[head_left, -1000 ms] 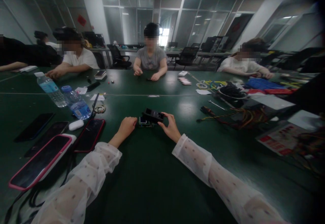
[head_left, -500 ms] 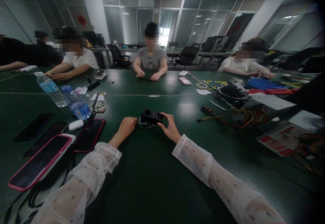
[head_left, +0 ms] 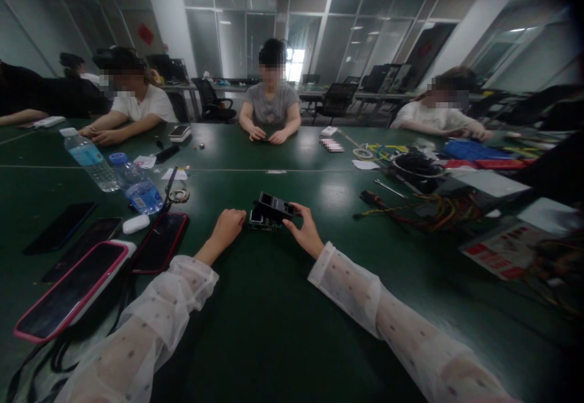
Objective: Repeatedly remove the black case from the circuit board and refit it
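Observation:
In the middle of the green table (head_left: 274, 305) lies a small circuit board (head_left: 261, 224) with metal parts. Above it is a black plastic cover (head_left: 276, 206) with rectangular openings, its left end tilted up off the board. My right hand (head_left: 305, 231) grips the cover's right end between thumb and fingers. My left hand (head_left: 228, 226) is curled closed at the board's left edge. Its fingertips are hidden, so whether it pinches anything does not show.
To the left are several phones (head_left: 75, 287), a white earbud case (head_left: 135, 224) and two water bottles (head_left: 137, 187). On the right lie a wrench (head_left: 391, 189), bundled cables (head_left: 424, 214) and metal power supply boxes (head_left: 490, 184). Co-workers (head_left: 270, 108) sit across the table.
The black cover's left end has risen and tilted further from the circuit board, with my right hand still on its right end. My left hand has barely moved.

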The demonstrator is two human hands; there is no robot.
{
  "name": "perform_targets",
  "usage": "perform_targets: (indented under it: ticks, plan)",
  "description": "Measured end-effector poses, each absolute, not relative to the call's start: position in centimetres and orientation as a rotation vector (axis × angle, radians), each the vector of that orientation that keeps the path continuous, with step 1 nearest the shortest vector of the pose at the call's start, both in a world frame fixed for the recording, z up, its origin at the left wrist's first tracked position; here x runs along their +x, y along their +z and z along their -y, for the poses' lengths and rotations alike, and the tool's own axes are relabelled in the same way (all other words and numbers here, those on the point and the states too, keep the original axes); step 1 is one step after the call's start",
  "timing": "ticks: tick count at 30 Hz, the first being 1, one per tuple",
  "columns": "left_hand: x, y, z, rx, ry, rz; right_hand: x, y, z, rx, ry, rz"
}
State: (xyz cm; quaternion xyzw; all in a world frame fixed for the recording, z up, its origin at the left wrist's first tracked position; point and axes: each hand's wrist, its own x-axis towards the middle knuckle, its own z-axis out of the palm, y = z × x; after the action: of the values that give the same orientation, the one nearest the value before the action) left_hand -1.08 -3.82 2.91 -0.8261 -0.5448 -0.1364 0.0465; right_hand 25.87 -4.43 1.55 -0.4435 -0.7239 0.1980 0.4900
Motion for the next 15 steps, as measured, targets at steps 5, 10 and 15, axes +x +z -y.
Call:
perform_targets:
  ticks: [5,10,15]
  plan:
    - [-1.08,2.91,3.82,-2.527,-0.406,1.691,25.47,1.63,4.76,-1.057,0.563,1.771]
    - [-1.02,2.96,3.77,-2.526,-0.402,1.761,25.56,1.50,4.46,-1.024,0.603,1.878]
    - [-0.82,3.34,4.02,-2.529,-0.399,1.798,25.75,1.21,4.20,-1.055,0.625,1.935]
